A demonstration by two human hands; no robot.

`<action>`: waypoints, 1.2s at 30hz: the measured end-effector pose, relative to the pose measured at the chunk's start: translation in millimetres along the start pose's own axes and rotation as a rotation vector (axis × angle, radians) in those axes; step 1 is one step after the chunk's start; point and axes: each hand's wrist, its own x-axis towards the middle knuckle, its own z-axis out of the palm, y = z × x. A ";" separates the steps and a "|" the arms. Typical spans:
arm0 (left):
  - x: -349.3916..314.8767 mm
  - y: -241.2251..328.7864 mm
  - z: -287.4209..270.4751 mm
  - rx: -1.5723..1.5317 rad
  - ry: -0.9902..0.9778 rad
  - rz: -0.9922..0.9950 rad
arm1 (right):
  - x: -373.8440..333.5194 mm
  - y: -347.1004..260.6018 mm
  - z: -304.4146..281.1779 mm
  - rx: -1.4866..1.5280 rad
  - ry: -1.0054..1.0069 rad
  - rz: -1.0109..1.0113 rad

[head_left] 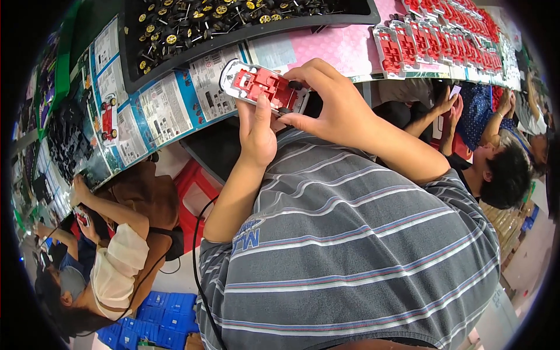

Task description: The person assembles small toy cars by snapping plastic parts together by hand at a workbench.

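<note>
Crowded assembly bench [350,52] curving across twelve o'clock, lined with blue-and-white printed cartons [157,108] at ten and a pink sheet at one. Black tray of wheels [233,17] at twelve; red chassis row [443,35] at two. Both hands, left [256,134] and right [326,102], closed around a red-and-white toy car chassis [263,86] near centre.

Behind the right hand [335,108] fingers, the toy car chassis [263,86] rear end is hidden, perhaps with a wheel. Beneath the left hand [256,137] thumb, its edge disappears.
</note>
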 end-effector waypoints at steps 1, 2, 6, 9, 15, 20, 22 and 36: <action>-1.5 -0.5 -1.1 -0.008 0.011 0.002 | 0.0 -0.8 1.3 -0.003 -0.001 -0.019; -3.4 2.6 -1.3 -0.012 0.016 -0.006 | 0.0 -1.5 2.3 -0.006 -0.001 -0.038; -7.5 1.7 -5.4 -0.025 0.021 0.029 | 0.2 -4.1 -0.2 0.008 -0.053 -0.010; -9.3 1.2 -6.0 -0.028 0.027 0.032 | -1.9 -4.2 0.2 -0.004 -0.046 -0.019; -8.3 3.1 -2.6 -0.015 0.023 0.006 | -6.0 -1.5 1.6 -0.077 -0.032 -0.068; -8.8 5.7 -4.2 -0.032 0.015 0.000 | -10.9 2.6 -4.0 -0.110 0.002 -0.178; -8.6 7.3 -4.3 -0.032 0.009 -0.010 | -10.8 1.4 -10.5 -0.087 0.004 -0.182; -3.1 2.3 -8.4 -0.049 0.018 0.028 | 4.3 7.2 -23.5 -0.122 0.129 -0.208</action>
